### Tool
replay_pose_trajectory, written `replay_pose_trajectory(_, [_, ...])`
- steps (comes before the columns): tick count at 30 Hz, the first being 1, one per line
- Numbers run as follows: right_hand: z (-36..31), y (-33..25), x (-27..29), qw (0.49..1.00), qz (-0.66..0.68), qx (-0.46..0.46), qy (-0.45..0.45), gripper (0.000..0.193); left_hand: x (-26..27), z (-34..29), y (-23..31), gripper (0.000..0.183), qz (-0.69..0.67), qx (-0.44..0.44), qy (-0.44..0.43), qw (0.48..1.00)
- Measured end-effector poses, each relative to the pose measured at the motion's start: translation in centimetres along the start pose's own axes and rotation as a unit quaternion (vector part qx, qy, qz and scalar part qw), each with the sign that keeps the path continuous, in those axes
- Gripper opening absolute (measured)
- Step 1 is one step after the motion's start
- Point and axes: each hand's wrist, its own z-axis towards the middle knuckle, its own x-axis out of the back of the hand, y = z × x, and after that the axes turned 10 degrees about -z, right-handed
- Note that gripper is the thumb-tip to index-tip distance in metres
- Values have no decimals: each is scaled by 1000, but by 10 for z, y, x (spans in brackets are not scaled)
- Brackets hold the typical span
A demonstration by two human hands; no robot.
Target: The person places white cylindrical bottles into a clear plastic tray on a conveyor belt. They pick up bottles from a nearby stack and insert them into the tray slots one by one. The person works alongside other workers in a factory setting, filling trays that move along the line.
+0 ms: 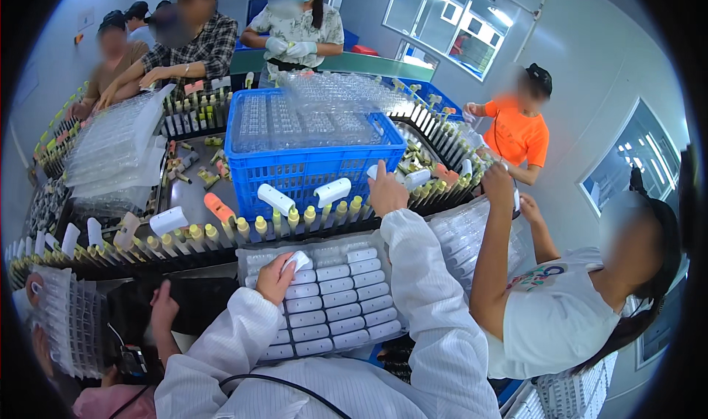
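My left hand (274,280) is closed on a small white plastic casing (299,260), held over the upper left of a clear blister tray (254,257). Rows of white rounded casings (344,312) fill much of that tray. Beyond it, my right hand (389,192) reaches to the rack of upright pegs (341,211), its fingers around another white casing (373,171) that is partly hidden. White curved casings (332,191) and an orange one (218,206) sit atop the yellow-tipped pegs nearby.
A blue crate (295,157) of clear trays stands behind the pegs. More clear trays (110,142) are stacked at left. A co-worker (553,308) sits close on my right, arms raised near the rack; another's hand (164,301) is at my left. Others work across the rack.
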Motion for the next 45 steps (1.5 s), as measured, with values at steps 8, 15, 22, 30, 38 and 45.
replay_pose_trajectory(8, [-66,-29,40,962,103,128,218,74,3,2,-7,30,-9,-4,22,1000])
replay_pose_trajectory(15, [-142,28,-43,953,68,279,-95,33,1,4,-7,29,6,-1,-4,1000])
replay_pose_trajectory(22, [-127,27,-48,946,-5,271,-178,38,0,2,-4,30,-5,6,8,1000])
replay_pose_trajectory(30, [-102,33,-70,915,-9,318,-248,40,-2,3,-6,33,25,-30,10,999])
replay_pose_trajectory(38, [-122,27,-49,940,-40,314,-127,36,-1,3,-6,32,0,-15,17,1000])
replay_pose_trajectory(45, [-136,25,-3,718,683,5,-138,27,-3,4,-11,32,-1,7,21,1000])
